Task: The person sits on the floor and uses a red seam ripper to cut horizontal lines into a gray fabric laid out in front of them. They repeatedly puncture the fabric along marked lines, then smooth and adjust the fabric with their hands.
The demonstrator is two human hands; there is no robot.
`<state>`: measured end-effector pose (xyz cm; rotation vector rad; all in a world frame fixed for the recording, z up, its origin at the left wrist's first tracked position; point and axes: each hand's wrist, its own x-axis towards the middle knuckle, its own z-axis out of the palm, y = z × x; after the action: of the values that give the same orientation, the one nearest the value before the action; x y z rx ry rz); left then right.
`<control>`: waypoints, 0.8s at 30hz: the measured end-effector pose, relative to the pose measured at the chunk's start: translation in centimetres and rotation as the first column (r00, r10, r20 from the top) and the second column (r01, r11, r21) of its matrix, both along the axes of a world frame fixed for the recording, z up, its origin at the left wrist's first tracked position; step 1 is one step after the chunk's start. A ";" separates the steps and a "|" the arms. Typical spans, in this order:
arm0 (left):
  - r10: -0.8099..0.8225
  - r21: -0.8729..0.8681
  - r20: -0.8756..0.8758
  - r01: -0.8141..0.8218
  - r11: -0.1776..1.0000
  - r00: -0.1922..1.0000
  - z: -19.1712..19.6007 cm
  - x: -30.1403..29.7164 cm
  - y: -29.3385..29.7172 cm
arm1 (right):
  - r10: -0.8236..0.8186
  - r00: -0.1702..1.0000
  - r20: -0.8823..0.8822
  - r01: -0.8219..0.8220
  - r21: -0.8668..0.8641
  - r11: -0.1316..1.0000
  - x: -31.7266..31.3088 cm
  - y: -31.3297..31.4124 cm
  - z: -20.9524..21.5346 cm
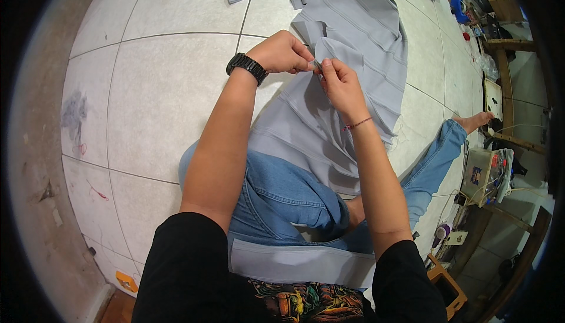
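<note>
A long piece of light grey cloth (365, 23) with stitched seams runs over the tiled floor and up against my legs. Above it, my left hand (282, 53), with a black watch on the wrist, pinches a small edge of this cloth. My right hand (343, 87), a thin red cord round its wrist, meets it there and grips the same edge between thumb and fingers. Fingertips partly hide a small dark spot at the pinch, too small to make out. Across my lap lies a flat grey cloth strip (300, 262).
I sit on pale floor tiles (170, 82), one jeans-clad leg (432, 170) stretched to the right. Along the right stand a clear plastic bin (479, 176), a wooden frame (447, 287) and assorted clutter. An orange object (126, 282) lies at the lower left by the wall.
</note>
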<state>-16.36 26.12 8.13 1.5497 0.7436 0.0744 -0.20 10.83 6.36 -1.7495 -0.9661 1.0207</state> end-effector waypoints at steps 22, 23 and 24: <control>-0.025 -0.030 0.053 0.027 0.999 0.998 -0.6 -0.3 0.3 | 0.021 0.999 0.049 -0.026 0.097 0.995 0.5 0.4 -0.5; -0.024 -0.016 0.045 0.024 1.000 0.999 -0.7 -0.3 0.3 | 0.070 0.993 0.094 -0.073 0.029 0.997 0.7 0.4 -0.7; -0.021 -0.002 0.038 0.021 1.000 0.999 -0.8 -0.4 0.2 | 0.081 0.994 0.079 -0.086 0.074 0.994 1.0 0.4 -0.7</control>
<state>-16.75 26.34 7.36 1.5501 0.6971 0.0870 0.76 11.24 5.61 -1.7060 -1.1202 0.9625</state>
